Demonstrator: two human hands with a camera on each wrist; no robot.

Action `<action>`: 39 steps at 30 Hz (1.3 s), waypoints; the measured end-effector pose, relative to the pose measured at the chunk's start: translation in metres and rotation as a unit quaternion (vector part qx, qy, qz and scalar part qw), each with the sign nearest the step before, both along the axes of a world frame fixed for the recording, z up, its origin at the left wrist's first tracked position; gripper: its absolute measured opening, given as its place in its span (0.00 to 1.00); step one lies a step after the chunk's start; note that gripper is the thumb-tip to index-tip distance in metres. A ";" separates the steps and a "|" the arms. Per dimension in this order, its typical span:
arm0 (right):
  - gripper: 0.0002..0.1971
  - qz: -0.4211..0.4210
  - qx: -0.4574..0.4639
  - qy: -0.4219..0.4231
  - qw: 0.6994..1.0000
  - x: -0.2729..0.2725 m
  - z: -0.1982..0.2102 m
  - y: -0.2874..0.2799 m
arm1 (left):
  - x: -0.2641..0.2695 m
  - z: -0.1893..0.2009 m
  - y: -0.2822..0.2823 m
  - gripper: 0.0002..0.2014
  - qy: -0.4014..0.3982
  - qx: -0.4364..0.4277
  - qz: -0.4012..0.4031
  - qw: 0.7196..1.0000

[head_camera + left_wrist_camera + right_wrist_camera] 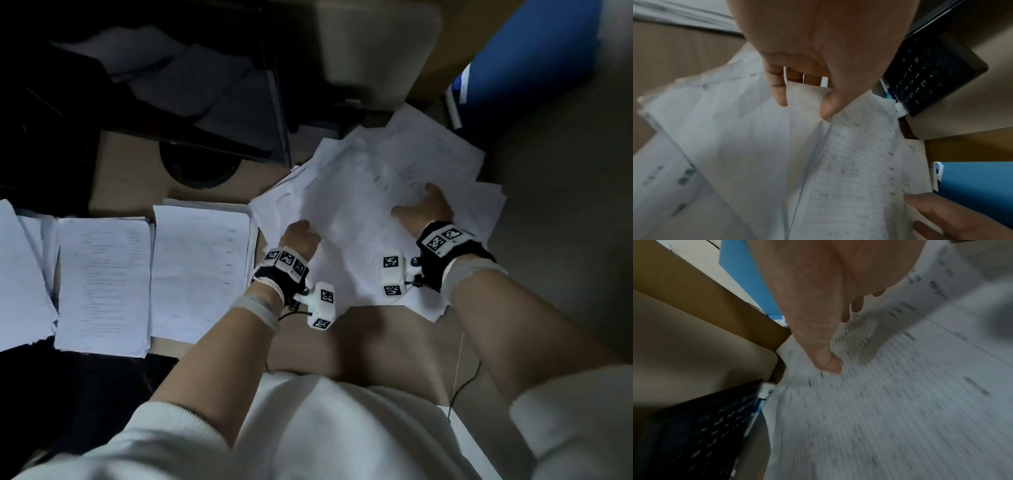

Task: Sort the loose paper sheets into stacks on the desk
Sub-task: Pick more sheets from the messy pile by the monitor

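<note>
A loose heap of white printed sheets (376, 192) spreads over the desk in front of me. My left hand (301, 236) pinches the near-left edge of a top sheet (807, 100) between thumb and curled fingers and holds that edge raised. My right hand (424, 205) lies flat on the heap to the right, fingers straight, thumb pressing a lined table page (900, 402). Two squared stacks (202, 267) (102, 284) lie side by side at the left, with more sheets (20, 281) at the far left.
A dark keyboard (931, 76) sits behind the heap, and a monitor with a round base (200, 168) stands at the back. A blue panel (527, 58) rises at the far right. Bare desk (359, 342) shows between my forearms.
</note>
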State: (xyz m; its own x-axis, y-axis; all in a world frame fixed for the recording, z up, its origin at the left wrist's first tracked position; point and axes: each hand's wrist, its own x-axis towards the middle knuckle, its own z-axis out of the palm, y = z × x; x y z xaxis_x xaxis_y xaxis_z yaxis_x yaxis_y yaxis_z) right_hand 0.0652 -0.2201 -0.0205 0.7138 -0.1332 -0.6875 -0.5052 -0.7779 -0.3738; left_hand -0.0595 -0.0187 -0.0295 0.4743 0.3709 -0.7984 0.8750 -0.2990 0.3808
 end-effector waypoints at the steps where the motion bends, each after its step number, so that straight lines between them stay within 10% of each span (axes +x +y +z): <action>1: 0.52 0.025 -0.009 0.024 0.999 0.004 -0.003 0.001 | -0.001 0.002 0.002 0.06 0.010 0.017 0.003 1.000; 7: 0.55 0.082 0.021 0.120 0.989 -0.029 -0.022 -0.001 | 0.001 0.009 0.011 0.09 0.013 0.039 0.061 0.997; 13: 0.28 -0.001 0.000 0.083 0.997 -0.059 -0.017 -0.022 | -0.003 0.004 0.010 0.33 -0.113 -0.036 0.344 0.932; 16: 0.19 -0.030 -0.048 0.000 0.998 -0.037 -0.007 -0.038 | -0.007 -0.001 0.004 0.25 -0.094 0.008 0.262 0.961; 20: 0.41 -0.049 -0.059 -0.003 0.997 -0.014 -0.014 -0.052 | -0.012 0.001 -0.001 0.16 -0.057 0.033 0.171 0.983; 27: 0.57 -0.061 -0.034 0.102 0.992 -0.035 -0.032 -0.045 | -0.016 0.002 -0.012 0.33 -0.079 0.149 0.102 0.980; 34: 0.45 -0.103 0.001 0.100 0.990 -0.051 -0.036 -0.031 | 0.006 0.002 -0.030 0.47 -0.077 0.192 -0.002 0.978; 39: 0.37 -0.149 -0.010 0.020 0.989 -0.041 -0.032 -0.031 | 0.020 0.011 -0.020 0.34 -0.227 0.256 -0.046 0.938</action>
